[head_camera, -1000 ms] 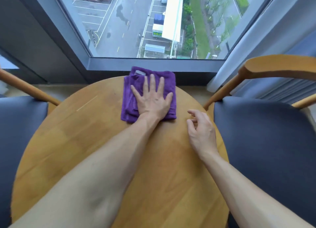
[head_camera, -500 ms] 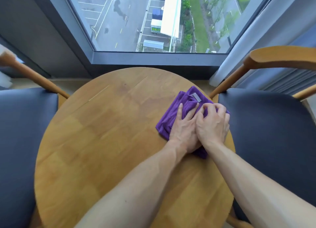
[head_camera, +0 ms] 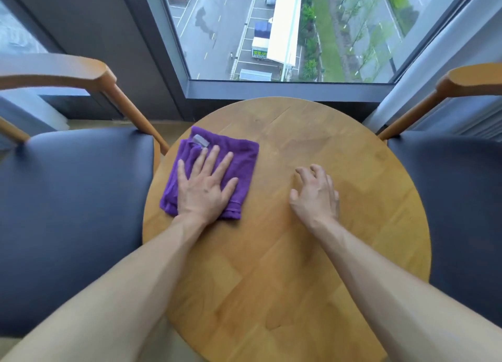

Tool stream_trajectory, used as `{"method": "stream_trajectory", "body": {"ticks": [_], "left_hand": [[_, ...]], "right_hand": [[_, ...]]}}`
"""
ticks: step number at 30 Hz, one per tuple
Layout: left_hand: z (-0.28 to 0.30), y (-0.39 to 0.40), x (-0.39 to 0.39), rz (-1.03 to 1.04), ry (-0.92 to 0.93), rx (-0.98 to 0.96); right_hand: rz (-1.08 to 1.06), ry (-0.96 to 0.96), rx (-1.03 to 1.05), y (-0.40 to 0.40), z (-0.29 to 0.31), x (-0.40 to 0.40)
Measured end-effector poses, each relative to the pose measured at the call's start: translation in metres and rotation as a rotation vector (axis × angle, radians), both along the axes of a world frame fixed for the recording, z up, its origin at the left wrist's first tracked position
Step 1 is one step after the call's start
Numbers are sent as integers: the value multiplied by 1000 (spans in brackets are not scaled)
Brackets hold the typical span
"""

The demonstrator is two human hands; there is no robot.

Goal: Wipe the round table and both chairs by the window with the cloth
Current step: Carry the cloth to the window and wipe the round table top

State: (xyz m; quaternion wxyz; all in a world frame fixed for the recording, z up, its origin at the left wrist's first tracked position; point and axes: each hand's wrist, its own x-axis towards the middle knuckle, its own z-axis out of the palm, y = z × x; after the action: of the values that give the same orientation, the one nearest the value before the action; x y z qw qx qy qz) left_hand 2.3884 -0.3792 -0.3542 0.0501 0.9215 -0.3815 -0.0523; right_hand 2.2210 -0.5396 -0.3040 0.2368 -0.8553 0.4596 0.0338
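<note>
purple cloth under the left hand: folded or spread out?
Folded. The purple cloth lies as a compact square on the round table, layered edges showing at its left side, left hand flat on top.

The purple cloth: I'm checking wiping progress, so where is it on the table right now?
In the head view, the folded purple cloth lies on the round wooden table's left side, pressed flat under the left hand, beside the left chair's dark seat.
</note>
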Motion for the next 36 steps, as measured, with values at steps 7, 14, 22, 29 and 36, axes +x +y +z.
{"method": "stream_trajectory", "body": {"ticks": [7,14,22,29,36], "left_hand": [[-2,22,-37,302,-13,-68],[6,-65,-180,426,103,-101],[38,-101,-276,-149,389,-405],[36,-19,-191,0,208,-311],[30,61,-132,159,162,-247]], "right_hand": [[50,164,-54,-1,-4,-84],[-17,-65,-31,-8,-8,-152],[7,-81,-229,-17,-9,-211],[52,69,-261,19,-42,-191],[152,5,-333,115,-47,-158]]}}
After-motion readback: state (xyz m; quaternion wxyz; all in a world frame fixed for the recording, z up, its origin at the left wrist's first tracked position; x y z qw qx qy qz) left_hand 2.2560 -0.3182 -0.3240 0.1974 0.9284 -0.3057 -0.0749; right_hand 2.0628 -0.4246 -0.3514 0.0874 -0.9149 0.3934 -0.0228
